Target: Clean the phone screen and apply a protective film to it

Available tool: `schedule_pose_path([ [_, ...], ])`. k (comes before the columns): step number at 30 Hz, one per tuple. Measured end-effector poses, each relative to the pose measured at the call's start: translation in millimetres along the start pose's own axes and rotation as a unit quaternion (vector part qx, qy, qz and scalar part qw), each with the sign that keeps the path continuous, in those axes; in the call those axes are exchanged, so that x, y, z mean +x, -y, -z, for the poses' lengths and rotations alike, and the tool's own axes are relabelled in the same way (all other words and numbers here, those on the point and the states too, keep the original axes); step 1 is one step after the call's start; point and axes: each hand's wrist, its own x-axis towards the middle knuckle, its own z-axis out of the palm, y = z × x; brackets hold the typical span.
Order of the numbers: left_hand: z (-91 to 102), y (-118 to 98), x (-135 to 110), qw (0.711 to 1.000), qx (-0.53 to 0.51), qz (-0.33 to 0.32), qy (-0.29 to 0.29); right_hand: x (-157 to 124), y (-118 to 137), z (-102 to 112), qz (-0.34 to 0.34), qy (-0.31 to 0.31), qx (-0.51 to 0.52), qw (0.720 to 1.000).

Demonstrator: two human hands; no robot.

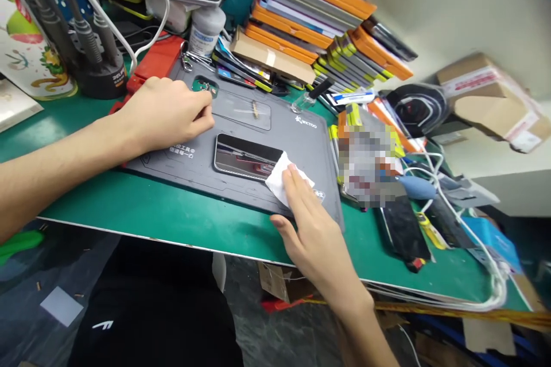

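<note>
A phone (241, 159) lies screen up on a grey work mat (198, 175), its dark glass reflecting shelves and a red shape. The fingers of my right hand (312, 223) press a white wipe (278, 180) against the phone's right end. They are straight and close together, with the thumb apart. My left hand (167, 112) is closed in a fist over the mat's left side, near a small recess (205, 86) with tiny metal parts. Whatever its fingers hold, if anything, is hidden. A small brass-coloured piece (255, 109) lies in the mat's shallow tray (228, 108).
Stacked orange and grey boxes (310, 6) line the back. A screwdriver holder (103, 77) and a white bottle (206, 28) stand at the left. On the right lie a black phone panel (402, 226), a blue blower bulb (417, 187) and white cables (467, 232).
</note>
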Motion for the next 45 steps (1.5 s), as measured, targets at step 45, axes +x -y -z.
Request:
schedule_pose_path([
  [45,-0.1,3,0,0.997,0.072,-0.027,-0.029,42,9,-13,-0.055,-0.006,0.049,0.997],
])
